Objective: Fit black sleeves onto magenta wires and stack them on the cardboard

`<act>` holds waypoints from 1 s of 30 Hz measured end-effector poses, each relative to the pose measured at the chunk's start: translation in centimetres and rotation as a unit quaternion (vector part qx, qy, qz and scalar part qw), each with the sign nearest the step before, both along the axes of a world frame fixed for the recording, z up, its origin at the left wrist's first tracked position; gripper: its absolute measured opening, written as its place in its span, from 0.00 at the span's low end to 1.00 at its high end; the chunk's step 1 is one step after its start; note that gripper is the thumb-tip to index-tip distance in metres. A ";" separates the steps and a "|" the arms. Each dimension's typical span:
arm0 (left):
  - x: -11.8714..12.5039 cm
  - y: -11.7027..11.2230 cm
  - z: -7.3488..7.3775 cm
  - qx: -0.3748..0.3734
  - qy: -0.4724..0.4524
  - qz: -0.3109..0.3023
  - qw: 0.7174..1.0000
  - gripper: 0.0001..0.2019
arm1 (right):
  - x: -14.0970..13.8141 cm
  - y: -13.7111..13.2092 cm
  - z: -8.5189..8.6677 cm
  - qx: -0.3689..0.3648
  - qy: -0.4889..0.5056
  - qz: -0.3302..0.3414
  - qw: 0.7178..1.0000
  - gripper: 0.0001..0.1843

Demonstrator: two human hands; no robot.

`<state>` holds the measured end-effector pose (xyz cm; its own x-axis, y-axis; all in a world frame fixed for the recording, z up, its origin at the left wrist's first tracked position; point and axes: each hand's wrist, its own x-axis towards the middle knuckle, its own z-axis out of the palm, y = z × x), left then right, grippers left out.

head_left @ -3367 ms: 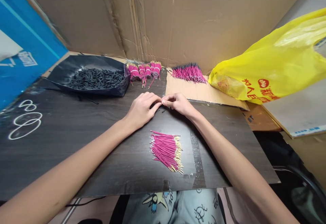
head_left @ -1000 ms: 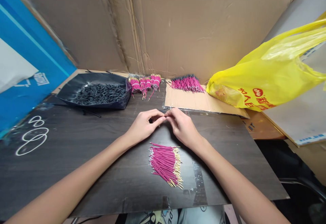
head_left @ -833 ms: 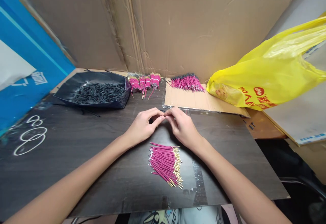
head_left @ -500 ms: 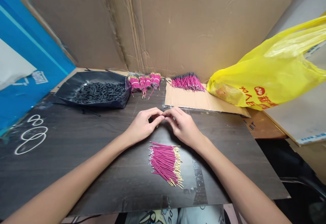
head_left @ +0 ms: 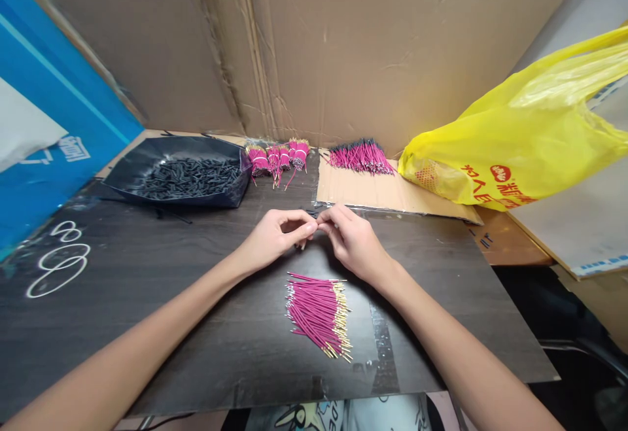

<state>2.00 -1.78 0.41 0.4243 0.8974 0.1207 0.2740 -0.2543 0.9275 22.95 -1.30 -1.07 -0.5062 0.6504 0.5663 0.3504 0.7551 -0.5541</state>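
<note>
Left hand (head_left: pixel 275 238) on the move: fingers rearranged since half a second ago, fingertips now peeking out below thumb. Right hand (head_left: pixel 357 240) meets it, thumb and forefinger pinched; anything gripped in either, cannot tell. Loose pink wires (head_left: pixel 318 316) on table (head_left: pixel 206 333), nearer body. Black tubes (head_left: pixel 191 177) heaped in tray (head_left: pixel 122 172), far left.

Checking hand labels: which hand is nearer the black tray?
Left. The left hand is right of the black tray and closer to the wearer; the right hand is farther right, beyond the left hand.
</note>
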 end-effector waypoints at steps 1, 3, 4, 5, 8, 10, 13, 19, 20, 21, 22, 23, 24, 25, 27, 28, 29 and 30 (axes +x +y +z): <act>0.0 0.0 0.1 -0.008 -0.005 -0.005 1.000 0.15 | 0.0 0.0 0.0 0.007 0.004 0.000 1.000 0.06; -0.1 0.1 0.2 -0.026 -0.007 -0.013 1.000 0.16 | -0.1 -0.1 0.1 0.021 0.012 0.002 1.000 0.06; -0.1 0.1 0.3 -0.034 -0.007 -0.016 0.999 0.16 | -0.1 -0.1 0.1 0.027 0.017 0.003 0.999 0.06; -0.1 0.1 0.4 -0.041 -0.010 -0.018 0.999 0.16 | -0.1 -0.1 0.1 0.031 0.021 0.006 0.999 0.06; -0.2 0.1 0.5 -0.049 -0.025 -0.013 0.998 0.15 | -0.2 -0.1 0.2 0.031 0.031 0.016 0.999 0.06; -0.2 0.1 0.5 -0.051 -0.033 -0.008 0.998 0.15 | -0.2 -0.1 0.3 0.027 0.035 0.022 0.999 0.06; -0.2 0.1 0.5 -0.050 -0.030 -0.004 0.998 0.15 | -0.2 -0.2 0.4 0.022 0.034 0.027 0.999 0.06; -0.3 0.2 0.3 -0.040 -0.001 0.003 0.999 0.16 | 0.0 -0.2 0.3 -0.004 0.007 0.017 1.000 0.06; -0.4 0.2 0.3 -0.042 0.002 0.003 0.999 0.16 | 0.1 -0.2 0.2 -0.005 0.003 0.012 1.000 0.06; -0.4 0.2 0.2 -0.044 0.003 0.003 0.999 0.16 | 0.2 -0.1 0.1 -0.003 0.000 0.009 1.000 0.05; -0.4 0.3 0.2 -0.046 0.004 0.006 0.999 0.15 | 0.2 0.0 0.0 0.000 -0.004 0.005 1.000 0.05; -0.4 0.3 0.1 -0.047 0.005 0.008 0.999 0.15 | 0.3 0.0 -0.1 0.004 -0.007 0.003 1.000 0.04; -0.3 0.3 0.1 -0.049 0.007 0.010 0.999 0.15 | 0.3 0.1 -0.2 0.008 -0.012 0.000 1.000 0.04; -0.3 0.3 0.0 -0.051 0.009 0.010 0.999 0.15 | 0.3 0.1 -0.2 0.012 -0.019 -0.003 1.000 0.05; -0.2 0.2 0.1 -0.056 0.015 0.006 0.998 0.15 | 0.3 0.1 -0.1 0.017 -0.032 -0.012 0.999 0.06; -0.1 0.2 0.1 -0.058 0.019 0.001 0.998 0.15 | 0.3 0.0 -0.1 0.019 -0.037 -0.019 0.999 0.06; 0.0 0.1 0.2 -0.059 0.023 -0.004 0.998 0.15 | 0.3 -0.1 0.0 0.020 -0.040 -0.027 0.999 0.07; 0.1 0.0 0.3 -0.058 0.025 -0.005 0.998 0.15 | 0.2 -0.2 0.1 0.022 -0.040 -0.035 0.998 0.07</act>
<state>2.08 -1.77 0.68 0.4367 0.8996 -0.0052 0.3192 -0.1496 0.9358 23.14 -1.48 -1.00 -0.5057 0.6613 0.5540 0.4451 0.7501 -0.4891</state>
